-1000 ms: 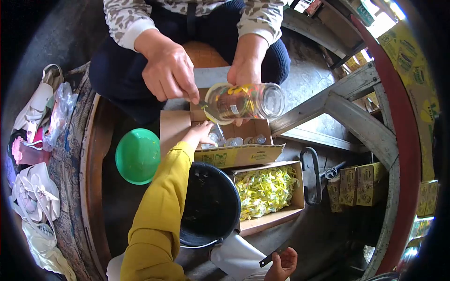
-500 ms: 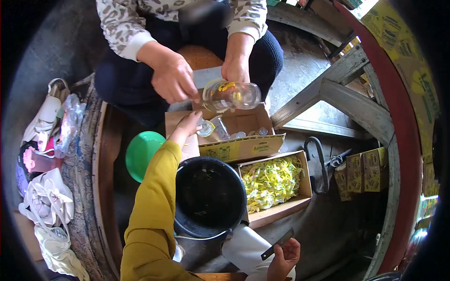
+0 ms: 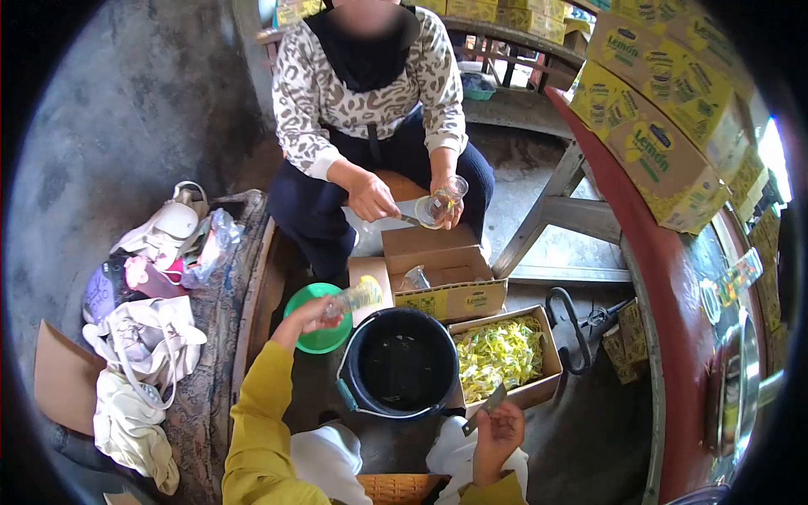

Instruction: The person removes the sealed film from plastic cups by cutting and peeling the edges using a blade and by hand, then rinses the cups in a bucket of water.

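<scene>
My left hand [image 3: 308, 317] is closed around the base end of a clear glass bottle [image 3: 362, 293] with a yellow label, tilted over the green basin [image 3: 326, 340]. Low on the right, my right hand [image 3: 502, 433] grips a flat, dark metal blade [image 3: 483, 411], apart from the bottle. Between my arms stands a black bucket [image 3: 344, 370] of dark liquid. Just right of it, a carton [image 3: 539, 392] is heaped with yellow-and-clear plastic strips [image 3: 498, 358]. Behind the bucket sits an open lemon carton [image 3: 454, 300] with clear glassware inside.
Opposite me sits another person [image 3: 370, 118], holding a glass jar [image 3: 443, 202] and a thin blade. Bags and cloth [image 3: 151, 337] lie on a mat at left. Stacked lemon boxes [image 3: 648, 151] rest on a red-edged table [image 3: 619, 252] at right.
The view has tilted up and widened. My left hand has brought the bottle back from the open carton to above the green basin. My right hand still holds the blade.
</scene>
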